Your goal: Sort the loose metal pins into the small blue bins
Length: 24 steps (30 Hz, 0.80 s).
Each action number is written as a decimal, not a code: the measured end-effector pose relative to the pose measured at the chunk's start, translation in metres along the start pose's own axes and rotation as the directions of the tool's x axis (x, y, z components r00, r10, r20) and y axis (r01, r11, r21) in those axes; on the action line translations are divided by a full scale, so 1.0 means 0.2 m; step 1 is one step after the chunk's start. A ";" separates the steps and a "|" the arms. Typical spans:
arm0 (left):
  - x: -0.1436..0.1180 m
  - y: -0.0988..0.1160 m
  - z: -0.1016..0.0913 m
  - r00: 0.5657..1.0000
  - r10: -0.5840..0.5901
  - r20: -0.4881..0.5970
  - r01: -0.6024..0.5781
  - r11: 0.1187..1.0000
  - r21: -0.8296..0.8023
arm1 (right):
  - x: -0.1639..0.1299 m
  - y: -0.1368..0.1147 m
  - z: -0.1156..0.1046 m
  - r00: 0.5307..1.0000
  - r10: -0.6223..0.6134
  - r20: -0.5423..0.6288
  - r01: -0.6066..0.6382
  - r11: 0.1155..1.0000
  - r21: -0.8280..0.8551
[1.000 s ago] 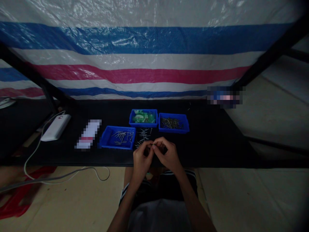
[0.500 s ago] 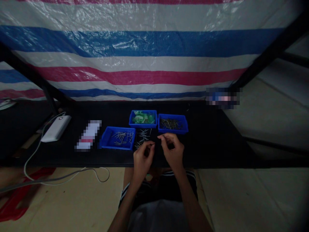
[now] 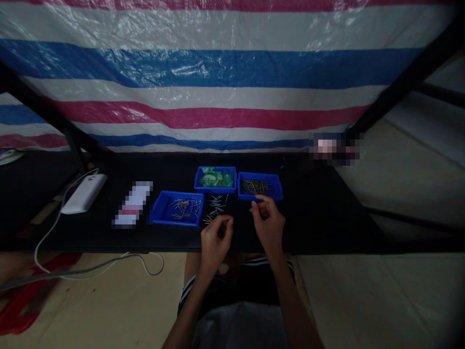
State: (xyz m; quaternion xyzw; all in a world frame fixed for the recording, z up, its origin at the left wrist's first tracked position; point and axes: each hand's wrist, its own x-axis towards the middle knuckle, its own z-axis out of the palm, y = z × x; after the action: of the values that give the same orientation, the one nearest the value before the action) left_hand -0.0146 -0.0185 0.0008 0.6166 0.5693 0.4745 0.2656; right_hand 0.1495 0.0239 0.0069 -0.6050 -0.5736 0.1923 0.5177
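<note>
My left hand (image 3: 217, 238) is closed in a pinch over the front of the table; whatever lies between its fingertips is too small to make out. Just beyond it, thin silvery nail-like pieces (image 3: 216, 206) lie loose on the black surface. My right hand (image 3: 269, 224) has its thumb and forefinger apart, close to the near edge of a blue tray (image 3: 279, 189) of darker, brownish nail-like pieces (image 3: 256, 186). Nothing shows in its fingers. Another blue tray (image 3: 160, 209), left of the loose pieces, holds more silvery ones.
A third blue tray (image 3: 198, 184) with green plastic packets (image 3: 217, 179) stands at the back. On the left are a white power bank (image 3: 85, 194) with a cable and a blurred-out flat item (image 3: 133, 204). Striped sheeting (image 3: 225, 68) hangs behind the black table (image 3: 319, 208).
My right hand has shifted right, away from the left hand, and its thumb and forefinger have parted. My left hand stays pinched in nearly the same place.
</note>
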 end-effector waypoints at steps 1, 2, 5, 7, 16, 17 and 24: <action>-0.01 0.00 -0.01 1.000 0.012 -0.010 -0.012 1.000 -0.004 | -0.02 0.01 0.01 0.998 -0.017 0.052 0.019 1.000 -0.025; -0.02 0.01 -0.02 0.999 0.029 -0.020 -0.029 1.000 -0.005 | -0.03 0.01 0.02 0.992 -0.041 0.119 0.047 0.998 -0.049; -0.04 0.03 -0.05 0.996 0.091 -0.023 -0.091 0.996 0.005 | -0.04 0.01 0.06 0.924 -0.130 0.360 0.179 0.978 -0.107; -0.05 0.04 -0.06 0.994 0.110 -0.012 -0.110 0.994 0.007 | -0.03 -0.01 0.10 0.866 -0.169 0.470 0.255 0.959 -0.125; -0.04 0.06 -0.07 0.996 0.090 0.014 -0.091 0.996 0.007 | -0.02 -0.07 0.22 0.857 -0.124 0.501 0.251 0.948 -0.195; -0.04 0.05 -0.06 0.997 0.079 0.011 -0.079 0.997 0.015 | -0.03 -0.07 0.22 0.863 -0.118 0.491 0.243 0.950 -0.199; -0.01 0.02 -0.01 0.999 -0.005 -0.054 0.006 1.000 0.021 | -0.07 -0.05 0.17 0.931 -0.098 0.352 0.149 0.981 -0.122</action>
State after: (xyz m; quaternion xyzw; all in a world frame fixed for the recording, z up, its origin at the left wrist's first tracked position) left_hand -0.0143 -0.0206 0.0040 0.6048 0.5831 0.4840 0.2449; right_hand 0.1138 0.0237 -0.0030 -0.5610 -0.7048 0.2197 0.3745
